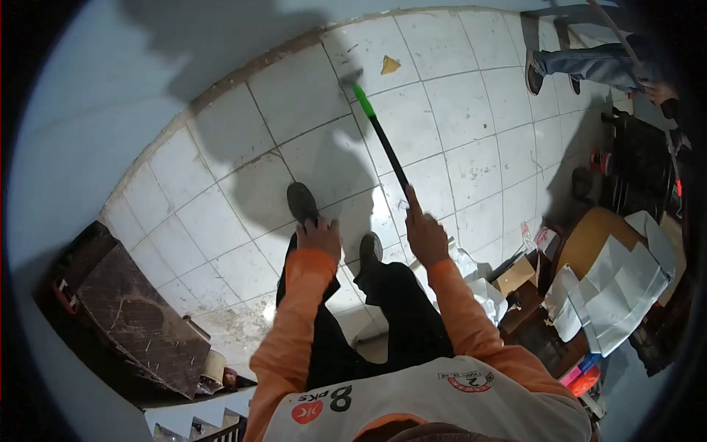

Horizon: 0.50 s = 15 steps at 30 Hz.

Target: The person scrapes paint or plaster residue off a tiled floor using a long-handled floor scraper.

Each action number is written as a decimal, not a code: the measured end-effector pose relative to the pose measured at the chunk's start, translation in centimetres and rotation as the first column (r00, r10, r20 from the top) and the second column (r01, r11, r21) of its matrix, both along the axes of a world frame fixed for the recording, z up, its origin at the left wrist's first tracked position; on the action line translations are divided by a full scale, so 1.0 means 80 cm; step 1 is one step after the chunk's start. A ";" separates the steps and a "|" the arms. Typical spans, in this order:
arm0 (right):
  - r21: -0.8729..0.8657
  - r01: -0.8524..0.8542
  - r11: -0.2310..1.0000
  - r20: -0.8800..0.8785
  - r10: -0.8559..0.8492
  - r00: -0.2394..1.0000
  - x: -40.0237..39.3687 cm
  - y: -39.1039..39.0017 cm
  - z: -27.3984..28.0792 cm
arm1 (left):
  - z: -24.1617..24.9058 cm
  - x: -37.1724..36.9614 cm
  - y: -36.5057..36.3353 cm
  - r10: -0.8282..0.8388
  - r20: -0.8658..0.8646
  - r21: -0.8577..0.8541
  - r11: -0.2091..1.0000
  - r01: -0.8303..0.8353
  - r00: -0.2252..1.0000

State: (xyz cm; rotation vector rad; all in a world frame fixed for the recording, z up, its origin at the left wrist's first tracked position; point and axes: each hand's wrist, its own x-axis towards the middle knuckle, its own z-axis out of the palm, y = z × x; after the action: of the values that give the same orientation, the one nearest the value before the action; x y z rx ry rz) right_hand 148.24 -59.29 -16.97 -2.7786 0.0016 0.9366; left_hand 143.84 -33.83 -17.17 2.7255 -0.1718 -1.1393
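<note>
Stick (383, 144), black with a green tip, runs from the right hand (425, 234) near the centre of the head view up toward 12 o'clock, its green end lying over the white tiled floor (471, 110) just short of a small yellow scrap (389, 65); the right hand's grip is closed around the stick's lower end, forefinger stretched along the shaft; the left hand (319, 234), just toward 9 o'clock from the right, hangs over the left knee with fingers curled downward, holding nothing that can be seen; both arms wear orange sleeves (298, 309), and black trousers and two dark shoes (301, 200) show below them on the tiles; at 8 o'clock a dark wooden board (140, 317) leans by the wall; at 4 o'clock lies a heap of white papers (615, 291) beside a small cardboard box (515, 274); at 1 o'clock another person's legs in jeans (585, 62) stand at the edge of the floor, well apart from the stick.
</note>
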 end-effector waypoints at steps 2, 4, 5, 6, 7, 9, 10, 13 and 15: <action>-0.057 -0.035 0.998 0.112 0.041 0.993 0.038 0.026 -0.015 | -0.032 0.041 0.003 -0.041 0.066 -0.101 0.994 0.047 0.997; 0.061 -0.030 0.998 0.111 0.023 0.994 0.055 0.024 -0.008 | -0.020 0.069 -0.011 0.026 -0.090 -0.149 0.988 -0.039 0.996; 0.043 -0.026 0.999 0.090 0.022 0.996 0.046 0.016 -0.003 | -0.014 0.095 -0.020 0.082 -0.224 -0.188 0.974 -0.125 0.971; 0.020 -0.009 1.000 0.046 0.008 0.999 0.021 0.009 0.009 | 0.002 0.107 -0.022 0.079 -0.221 -0.200 0.972 -0.125 0.972; -0.020 -0.008 1.000 0.018 0.008 1.000 -0.001 0.004 0.017 | 0.018 0.117 -0.024 -0.084 -0.140 -0.237 0.970 0.049 0.987; -0.006 -0.021 1.000 0.067 0.022 0.998 -0.005 0.005 0.015 | 0.025 0.123 -0.028 -0.219 0.105 -0.250 0.938 0.239 0.970; 0.000 -0.003 1.000 0.072 0.003 0.997 0.004 0.017 0.016 | 0.031 0.121 -0.028 -0.215 0.122 -0.253 0.937 0.240 0.969; -0.009 -0.033 0.999 0.117 0.034 0.993 0.088 0.053 -0.020 | 0.047 0.109 -0.014 -0.371 0.259 -0.179 0.889 0.421 0.892; 0.038 -0.083 0.996 0.136 0.077 0.988 0.097 0.048 -0.019 | 0.049 0.085 -0.005 -0.398 0.327 -0.169 0.868 0.467 0.857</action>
State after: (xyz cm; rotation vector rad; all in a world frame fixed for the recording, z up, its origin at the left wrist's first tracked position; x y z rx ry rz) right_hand 155.97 -55.45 -18.48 -2.8141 -0.1500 0.7557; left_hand 150.67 -34.23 -13.22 2.6751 -0.9512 -0.7369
